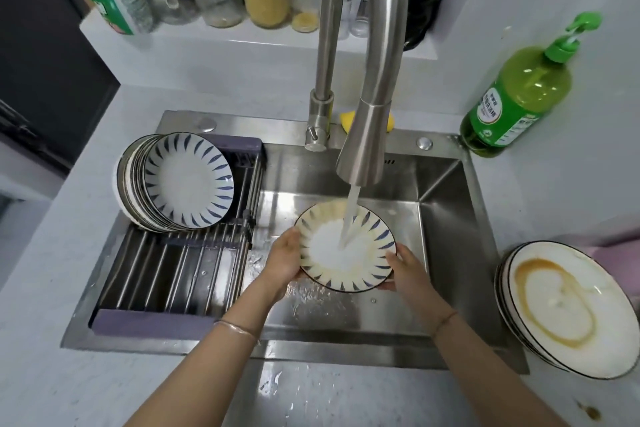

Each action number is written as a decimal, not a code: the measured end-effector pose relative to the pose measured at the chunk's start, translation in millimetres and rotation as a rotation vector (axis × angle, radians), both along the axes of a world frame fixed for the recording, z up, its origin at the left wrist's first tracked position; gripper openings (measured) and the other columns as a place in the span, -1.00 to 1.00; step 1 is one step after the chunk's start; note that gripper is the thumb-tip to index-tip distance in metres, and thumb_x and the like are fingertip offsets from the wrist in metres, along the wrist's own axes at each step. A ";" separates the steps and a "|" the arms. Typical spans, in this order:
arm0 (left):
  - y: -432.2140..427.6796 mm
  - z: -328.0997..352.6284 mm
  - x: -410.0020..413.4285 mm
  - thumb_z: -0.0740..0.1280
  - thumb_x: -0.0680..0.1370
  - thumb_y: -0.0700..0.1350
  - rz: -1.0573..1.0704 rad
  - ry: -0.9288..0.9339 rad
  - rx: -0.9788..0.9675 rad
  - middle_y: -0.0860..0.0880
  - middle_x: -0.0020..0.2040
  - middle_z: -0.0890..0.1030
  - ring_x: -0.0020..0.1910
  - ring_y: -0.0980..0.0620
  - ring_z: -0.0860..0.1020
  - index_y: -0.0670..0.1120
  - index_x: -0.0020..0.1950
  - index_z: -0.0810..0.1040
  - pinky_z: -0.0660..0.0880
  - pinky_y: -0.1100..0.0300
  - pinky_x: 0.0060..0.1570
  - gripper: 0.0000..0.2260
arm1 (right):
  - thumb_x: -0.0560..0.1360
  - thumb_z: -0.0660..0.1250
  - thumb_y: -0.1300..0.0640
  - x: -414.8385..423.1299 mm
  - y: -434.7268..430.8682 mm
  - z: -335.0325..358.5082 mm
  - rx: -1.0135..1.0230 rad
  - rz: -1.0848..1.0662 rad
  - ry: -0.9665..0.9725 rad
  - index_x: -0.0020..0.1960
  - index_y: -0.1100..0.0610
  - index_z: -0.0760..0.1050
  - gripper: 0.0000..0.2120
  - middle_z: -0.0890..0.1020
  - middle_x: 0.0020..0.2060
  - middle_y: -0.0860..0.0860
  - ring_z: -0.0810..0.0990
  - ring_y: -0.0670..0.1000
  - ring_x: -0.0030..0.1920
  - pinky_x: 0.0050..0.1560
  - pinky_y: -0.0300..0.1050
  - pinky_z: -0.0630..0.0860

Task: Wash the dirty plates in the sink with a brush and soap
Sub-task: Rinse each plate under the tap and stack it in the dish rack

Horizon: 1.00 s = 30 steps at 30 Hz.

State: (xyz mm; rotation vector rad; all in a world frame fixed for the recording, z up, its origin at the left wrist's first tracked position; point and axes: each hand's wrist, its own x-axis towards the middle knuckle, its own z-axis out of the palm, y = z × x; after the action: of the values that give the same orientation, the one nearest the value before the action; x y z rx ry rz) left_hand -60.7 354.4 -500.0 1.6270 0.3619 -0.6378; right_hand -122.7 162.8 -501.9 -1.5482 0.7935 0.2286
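Now: plate (pixel 346 246) held tilted over the sink (pixel 446 229), under the tap's (pixel 363 146) running stream. Left grip (pixel 282 258) curls round its left rim; right grip (pixel 407 270) pinches the right rim, thumb on top. Glazed ceramic, likely: stiff, breakable, fairly heavy, slick when wet. Best held by opposite rim edges, fingers beneath. Brown-smeared plates (pixel 568 308) stacked on the surface, right. Green soap bottle (pixel 512 100) has a label with writing too small to read.

The brushed steel sink (pixel 446 218) and faucet (pixel 363 87) look matt-satin; the blue-striped glazed plate (pixel 360 274) shines wet; the far-right green bottle (pixel 512 94) seems translucent plastic; the grey counter (pixel 45 305) is matt.
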 end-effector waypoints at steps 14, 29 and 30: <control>-10.0 -3.3 4.1 -0.04 0.71 0.06 0.176 0.092 -0.192 -0.05 0.22 0.54 0.15 -0.08 0.57 0.08 0.34 0.34 0.59 0.29 -0.23 -0.72 | 0.63 0.13 0.21 12.0 1.8 33.3 -0.125 0.058 -0.283 0.29 0.09 0.41 -0.74 0.62 -0.15 -0.06 0.61 -0.20 -0.22 -0.17 -0.19 0.61; 2.8 -0.2 16.7 0.32 0.60 -0.10 -0.102 0.228 -0.056 -0.12 0.00 0.64 -0.13 0.01 0.62 -0.10 0.13 0.49 0.62 0.27 -0.28 -0.86 | 0.56 0.12 -0.15 -28.2 -20.9 -11.5 -1.004 0.928 -0.658 0.21 -0.07 0.55 -0.64 0.57 0.23 -0.13 0.43 -0.11 0.30 0.42 0.00 0.13; 3.5 2.1 22.7 0.28 0.62 -0.04 -0.127 0.229 -0.091 -0.16 0.01 0.63 -0.13 -0.01 0.62 -0.11 0.07 0.51 0.63 0.24 -0.22 -0.85 | 0.55 0.15 -0.09 -21.9 -19.9 -10.2 -0.962 0.883 -0.668 0.17 -0.05 0.58 -0.68 0.62 0.16 -0.16 0.50 -0.16 0.21 0.40 -0.05 0.19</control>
State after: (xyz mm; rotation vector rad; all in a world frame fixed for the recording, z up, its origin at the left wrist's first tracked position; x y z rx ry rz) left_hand -38.0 357.9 -497.9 1.5020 0.3923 -0.9283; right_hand -144.6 142.9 -512.1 -2.6114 -0.4533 -0.0746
